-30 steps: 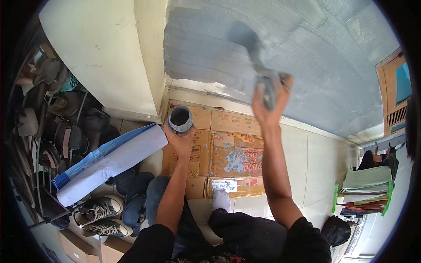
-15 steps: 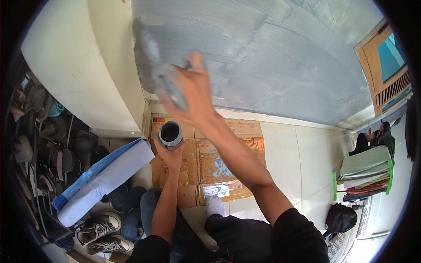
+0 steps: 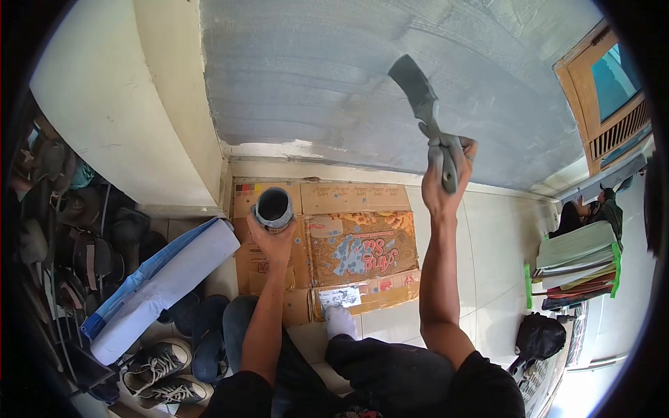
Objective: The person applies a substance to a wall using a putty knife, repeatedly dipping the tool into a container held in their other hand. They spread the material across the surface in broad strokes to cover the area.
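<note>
the brush (image 3: pixel 422 97) is in the upper right of the frame, raised in front of the grey-coated wall (image 3: pixel 320 76). its long axis runs on a slant, handle low and to the right, bristle head high and to the left. the head points up and left toward the wall, and whether it touches the surface cannot be told. the right hand (image 3: pixel 446 174) is wrapped tight round the handle, fingers curled closed.

left of centre, the left hand (image 3: pixel 273 240) cups a small round tin (image 3: pixel 273 207) from below with its fingers closed about the sides. the open mouth faces up and the inside looks dark.

the likeliest trouble, as i judge it, is drips. the loaded head hangs above the pale floor tiles (image 3: pixel 481 230), to the right of the flattened cardboard (image 3: pixel 355 244), so anything that falls may miss the cover. the tin is held over the cardboard's left edge, and a tilt of the wrist could spill it toward the paper roll (image 3: pixel 167 279) and the sneakers (image 3: pixel 157 359) at lower left. the grey stops in a ragged line just above the cream strip (image 3: pixel 306 150) at the wall's foot. it also runs right up to the cream wall (image 3: pixel 104 104) at upper left, so a careless stroke could smear either one. the wooden window frame (image 3: pixel 606 90) at upper right is exposed in the same way. a stack of folders (image 3: pixel 575 265) and a black bag (image 3: pixel 536 338) lie well apart at the right.
</note>
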A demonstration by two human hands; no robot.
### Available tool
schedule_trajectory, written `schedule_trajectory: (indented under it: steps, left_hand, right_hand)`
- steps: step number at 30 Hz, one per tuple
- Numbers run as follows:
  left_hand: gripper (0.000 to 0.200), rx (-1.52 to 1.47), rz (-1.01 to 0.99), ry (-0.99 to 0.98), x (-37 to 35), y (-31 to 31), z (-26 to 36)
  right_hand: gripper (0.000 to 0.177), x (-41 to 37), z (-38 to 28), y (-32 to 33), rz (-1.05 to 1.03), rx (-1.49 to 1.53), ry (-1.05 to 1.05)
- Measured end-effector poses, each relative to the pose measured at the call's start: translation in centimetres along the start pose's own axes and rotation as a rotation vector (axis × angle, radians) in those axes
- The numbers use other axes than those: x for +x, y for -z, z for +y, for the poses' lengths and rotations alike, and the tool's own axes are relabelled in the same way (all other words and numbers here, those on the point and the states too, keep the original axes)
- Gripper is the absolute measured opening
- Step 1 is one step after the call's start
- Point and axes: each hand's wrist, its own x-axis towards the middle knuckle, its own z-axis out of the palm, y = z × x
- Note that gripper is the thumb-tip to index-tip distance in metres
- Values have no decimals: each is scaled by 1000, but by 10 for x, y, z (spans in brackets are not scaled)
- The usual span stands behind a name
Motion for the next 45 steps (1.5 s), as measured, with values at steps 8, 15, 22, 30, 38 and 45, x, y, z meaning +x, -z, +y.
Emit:
schedule_trajectory:
  steps: [8, 15, 22, 30, 38, 45]
  left_hand:
    - [73, -8, 20, -2, 3, 4, -3]
    - [71, 82, 72, -24, 17, 14, -4]
    - [73, 108, 127, -21, 17, 15, 2]
    - [75, -115, 165, 87, 23, 30, -2]
    - [76, 58, 230, 123, 37, 51, -7]
    - [79, 30, 238, 146, 41, 46, -1]
  right_hand:
    - [19, 44, -109, -91, -68, 482, 410]
    - [27, 43, -83, -142, 7, 299, 406]
    - [17, -31, 4, -47, -34, 19, 27]
    - [24, -136, -9, -144, -487, 518, 252]
    - [25, -142, -73, -261, -419, 594, 228]
    - [28, -155, -63, -234, -415, 328, 200]
